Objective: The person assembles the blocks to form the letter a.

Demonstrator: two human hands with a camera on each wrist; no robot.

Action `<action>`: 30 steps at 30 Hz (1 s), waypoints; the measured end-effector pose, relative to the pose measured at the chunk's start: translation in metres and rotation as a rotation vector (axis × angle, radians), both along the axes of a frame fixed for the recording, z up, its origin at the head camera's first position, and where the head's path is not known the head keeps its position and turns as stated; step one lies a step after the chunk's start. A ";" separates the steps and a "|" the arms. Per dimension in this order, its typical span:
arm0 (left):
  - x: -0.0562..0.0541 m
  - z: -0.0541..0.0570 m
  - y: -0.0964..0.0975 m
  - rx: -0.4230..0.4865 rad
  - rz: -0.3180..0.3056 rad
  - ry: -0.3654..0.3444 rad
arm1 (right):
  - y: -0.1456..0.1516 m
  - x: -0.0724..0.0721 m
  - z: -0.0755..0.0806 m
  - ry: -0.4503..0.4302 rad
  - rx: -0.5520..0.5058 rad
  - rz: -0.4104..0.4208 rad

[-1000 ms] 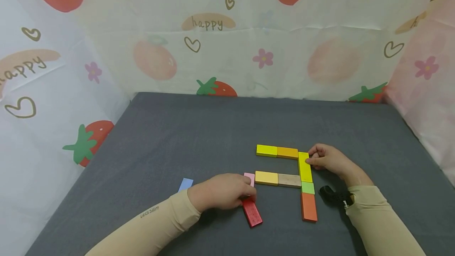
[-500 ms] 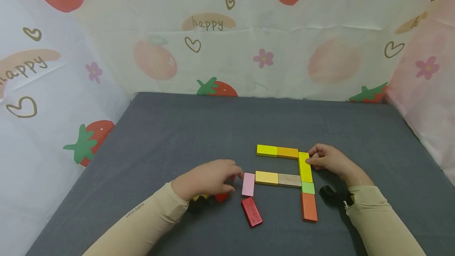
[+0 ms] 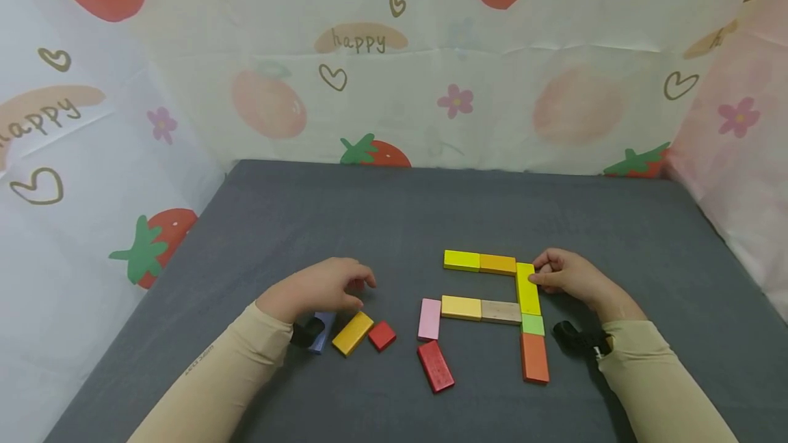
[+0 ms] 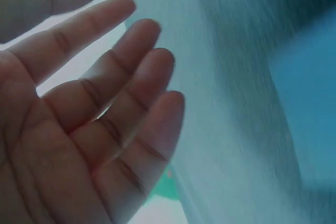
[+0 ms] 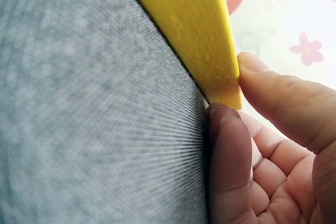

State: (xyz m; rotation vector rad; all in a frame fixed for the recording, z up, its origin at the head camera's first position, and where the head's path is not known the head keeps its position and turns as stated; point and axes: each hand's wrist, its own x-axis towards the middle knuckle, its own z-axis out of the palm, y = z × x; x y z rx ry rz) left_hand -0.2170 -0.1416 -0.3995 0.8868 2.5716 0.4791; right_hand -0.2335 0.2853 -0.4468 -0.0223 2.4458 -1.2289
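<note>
My right hand point(image 3: 569, 275) pinches the far end of a long yellow block point(image 3: 527, 292), thumb and forefinger at its corner; the right wrist view shows the fingertips on this yellow block point(image 5: 197, 30). My left hand point(image 3: 323, 286) hovers with loosely bent fingers over the cloth, holding nothing. Below it lie a blue block point(image 3: 323, 337), partly behind the wrist strap, a golden-yellow block point(image 3: 353, 333) and a small red block point(image 3: 383, 336). Further right, a pink block point(image 3: 429, 320) stands lengthwise above a tilted dark red block point(image 3: 436, 368). A blurred blue block point(image 4: 310, 103) fills the left wrist view's right side.
A row of yellow point(image 3: 462, 260) and orange point(image 3: 497, 264) blocks runs left from the long yellow one. Below it are pale yellow point(image 3: 461, 307) and bare wood point(image 3: 501, 312) blocks. Green point(image 3: 532, 325) and orange-red point(image 3: 534, 359) blocks continue downward. Grey cloth point(image 3: 382, 217) covers the table.
My left hand has let go of the pink block and drawn back left, uncovering the golden-yellow and small red blocks. The right hand keeps its place on the long yellow block.
</note>
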 end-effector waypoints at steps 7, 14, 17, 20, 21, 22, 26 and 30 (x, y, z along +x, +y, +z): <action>-0.005 0.000 -0.025 -0.071 0.072 -0.040 | 0.000 -0.001 -0.001 0.004 -0.004 0.005; 0.001 -0.005 -0.036 -0.164 0.103 -0.130 | 0.000 -0.002 -0.001 -0.005 -0.004 0.000; 0.005 -0.005 -0.036 -0.187 0.132 -0.182 | 0.000 -0.002 -0.002 -0.007 -0.004 -0.001; 0.009 -0.004 -0.033 -0.192 0.126 -0.173 | 0.000 -0.002 -0.001 -0.005 -0.003 0.001; 0.010 -0.004 -0.032 -0.192 0.123 -0.165 | 0.000 -0.002 -0.001 -0.004 -0.004 0.001; 0.011 -0.004 -0.030 -0.190 0.121 -0.158 | 0.000 -0.001 -0.001 -0.003 -0.005 0.002; 0.015 -0.003 -0.022 -0.188 0.110 -0.149 | 0.000 -0.001 -0.001 0.002 -0.012 0.004; 0.017 -0.003 -0.015 -0.210 0.098 -0.170 | 0.000 0.000 -0.001 0.004 -0.013 0.006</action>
